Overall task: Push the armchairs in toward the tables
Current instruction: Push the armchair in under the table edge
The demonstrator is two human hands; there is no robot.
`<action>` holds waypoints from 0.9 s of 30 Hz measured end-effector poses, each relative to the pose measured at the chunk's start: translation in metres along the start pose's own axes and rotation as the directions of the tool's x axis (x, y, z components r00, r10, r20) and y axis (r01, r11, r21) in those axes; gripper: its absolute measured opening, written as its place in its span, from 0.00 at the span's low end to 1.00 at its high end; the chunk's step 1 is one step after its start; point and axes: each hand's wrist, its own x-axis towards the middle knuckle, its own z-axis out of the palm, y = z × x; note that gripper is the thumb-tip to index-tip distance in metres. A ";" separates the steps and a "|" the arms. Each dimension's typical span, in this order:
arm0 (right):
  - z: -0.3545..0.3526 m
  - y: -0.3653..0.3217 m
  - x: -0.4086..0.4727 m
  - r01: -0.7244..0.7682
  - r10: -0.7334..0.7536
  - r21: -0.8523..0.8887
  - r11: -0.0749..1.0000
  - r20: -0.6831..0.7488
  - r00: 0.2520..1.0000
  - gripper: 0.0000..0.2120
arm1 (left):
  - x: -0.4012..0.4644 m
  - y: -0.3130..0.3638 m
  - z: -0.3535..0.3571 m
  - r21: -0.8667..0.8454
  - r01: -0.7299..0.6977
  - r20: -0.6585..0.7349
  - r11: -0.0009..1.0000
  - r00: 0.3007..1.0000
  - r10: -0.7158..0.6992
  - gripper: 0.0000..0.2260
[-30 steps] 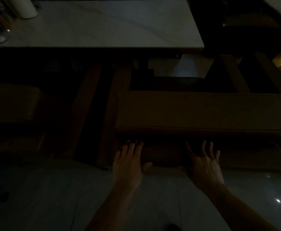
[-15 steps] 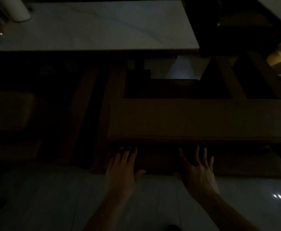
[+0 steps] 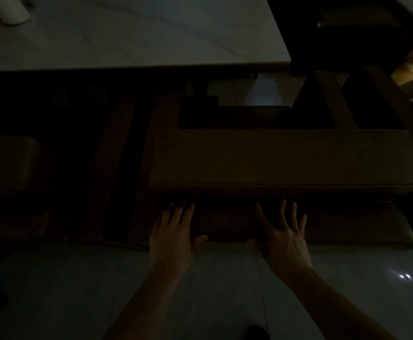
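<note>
The room is very dark. A brown armchair [image 3: 286,158] stands in front of me with its padded backrest toward me and its seat reaching under the pale marble table [image 3: 136,33]. My left hand [image 3: 173,231] lies flat with straight fingers against the rear of the chair back, near its left end. My right hand [image 3: 283,234] presses the same surface a little to the right, fingers spread. Neither hand holds anything.
A second armchair [image 3: 7,165] stands at the left, barely visible. Wooden armrests [image 3: 119,153] run between the two chairs. A white cylinder [image 3: 14,8] stands on the table's far left. Another dark chair [image 3: 347,33] is at the upper right. Glossy pale floor tiles [image 3: 53,290] lie below.
The armchair has slid forward toward the table, and both flat hands have followed it. The table edge now sits nearer the chair's seat.
</note>
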 end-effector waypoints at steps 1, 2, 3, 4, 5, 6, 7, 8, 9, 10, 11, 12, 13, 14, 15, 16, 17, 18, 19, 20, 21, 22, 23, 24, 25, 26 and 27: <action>0.000 0.000 0.000 0.001 -0.001 0.000 1.000 -0.007 1.000 0.39 | -0.001 0.000 0.000 0.005 0.002 -0.004 1.000 1.000 -0.002 0.35; -0.001 0.000 -0.001 0.004 -0.004 0.002 1.000 -0.010 1.000 0.39 | -0.001 0.001 0.000 0.007 0.002 -0.004 1.000 1.000 -0.002 0.35; -0.001 0.000 -0.001 0.008 -0.008 0.005 1.000 -0.009 1.000 0.39 | -0.002 0.002 -0.001 0.007 0.000 -0.005 1.000 1.000 0.000 0.35; -0.003 0.000 0.000 0.011 -0.011 0.008 1.000 -0.007 1.000 0.40 | -0.001 0.002 -0.001 0.007 -0.001 -0.007 1.000 1.000 0.002 0.35; -0.004 0.001 -0.001 0.014 -0.013 0.012 1.000 -0.007 1.000 0.40 | -0.001 0.002 -0.002 0.007 -0.002 -0.005 1.000 1.000 0.002 0.35; -0.005 0.003 -0.001 0.018 -0.017 0.020 1.000 -0.012 1.000 0.41 | 0.000 0.002 -0.002 0.005 0.001 0.000 1.000 1.000 -0.001 0.36; -0.006 0.005 -0.003 0.024 -0.023 0.036 0.999 -0.022 0.999 0.41 | -0.001 0.002 -0.002 0.000 0.005 0.005 1.000 1.000 -0.005 0.36; -0.008 0.008 -0.005 0.029 -0.027 0.057 0.998 -0.037 0.999 0.41 | -0.001 0.002 -0.002 -0.005 0.007 0.006 1.000 1.000 -0.007 0.36; -0.010 0.012 -0.008 0.030 -0.026 0.078 0.996 -0.055 0.998 0.40 | -0.001 0.002 -0.002 -0.010 0.008 0.005 1.000 1.000 -0.008 0.36; -0.012 0.018 -0.011 0.022 -0.015 0.093 0.995 -0.074 0.997 0.40 | -0.001 0.002 -0.002 -0.012 0.009 0.005 1.000 1.000 -0.009 0.36; -0.015 0.026 -0.015 -0.003 0.012 0.100 0.995 -0.093 0.996 0.41 | -0.001 0.002 -0.002 -0.013 0.011 0.006 1.000 1.000 -0.011 0.36; -0.017 0.034 -0.018 -0.050 0.061 0.101 0.994 -0.110 0.992 0.43 | 0.000 0.002 -0.002 -0.013 0.013 0.008 1.000 1.000 -0.013 0.36; -0.018 0.043 -0.021 -0.110 0.123 0.109 0.988 -0.121 0.985 0.45 | 0.000 0.003 -0.003 -0.010 0.014 0.009 1.000 1.000 -0.014 0.36; -0.019 0.050 -0.023 -0.162 0.177 0.125 0.979 -0.123 0.976 0.47 | -0.001 0.003 -0.004 -0.004 0.015 0.009 1.000 1.000 -0.015 0.36; -0.019 0.056 -0.025 -0.191 0.207 0.134 0.972 -0.115 0.972 0.48 | -0.001 0.003 -0.005 -0.003 0.015 0.007 1.000 1.000 -0.015 0.36; -0.018 0.060 -0.025 -0.196 0.209 0.123 0.973 -0.100 0.973 0.47 | -0.001 0.003 -0.005 -0.007 0.016 0.002 1.000 1.000 -0.016 0.35; -0.017 0.063 -0.025 -0.192 0.199 0.093 0.977 -0.081 0.977 0.47 | -0.001 0.003 -0.005 -0.012 0.014 0.000 1.000 1.000 -0.014 0.35; -0.015 0.064 -0.023 -0.188 0.192 0.063 0.980 -0.065 0.979 0.46 | -0.001 0.004 -0.005 -0.010 0.009 0.000 1.000 1.000 -0.009 0.35; -0.015 0.065 -0.021 -0.192 0.194 0.045 0.980 -0.052 0.980 0.45 | -0.001 0.004 -0.005 -0.001 0.002 0.000 1.000 1.000 -0.002 0.35; -0.015 0.065 -0.019 -0.200 0.201 0.036 0.979 -0.039 0.979 0.45 | -0.001 0.004 -0.005 0.006 -0.001 0.000 1.000 1.000 0.001 0.35; -0.015 0.065 -0.017 -0.207 0.208 0.033 0.978 -0.027 0.978 0.45 | 0.000 0.004 -0.006 0.004 -0.001 0.001 1.000 1.000 0.001 0.35; -0.016 0.065 -0.016 -0.211 0.212 0.033 0.977 -0.017 0.977 0.44 | 0.000 0.004 -0.006 -0.008 -0.001 0.000 1.000 1.000 0.001 0.35; -0.017 0.066 -0.014 -0.213 0.213 0.034 0.977 -0.007 0.977 0.44 | 0.000 0.004 -0.007 -0.019 -0.002 -0.002 1.000 1.000 0.001 0.35; -0.019 0.066 -0.012 -0.213 0.213 0.030 0.977 0.003 0.977 0.44 | 0.000 0.005 -0.008 -0.020 0.000 -0.003 1.000 1.000 0.000 0.35; -0.019 0.066 -0.010 -0.211 0.211 0.024 0.977 0.013 0.977 0.44 | 0.001 0.006 -0.008 -0.016 0.003 -0.004 1.000 1.000 -0.003 0.35; -0.019 0.066 -0.009 -0.207 0.207 0.020 0.978 0.019 0.978 0.45 | 0.001 0.006 -0.009 -0.011 0.003 -0.004 1.000 1.000 -0.003 0.35; -0.019 0.065 -0.009 -0.204 0.204 0.020 0.979 0.024 0.979 0.45 | 0.001 0.006 -0.010 -0.008 0.001 -0.001 1.000 1.000 -0.001 0.35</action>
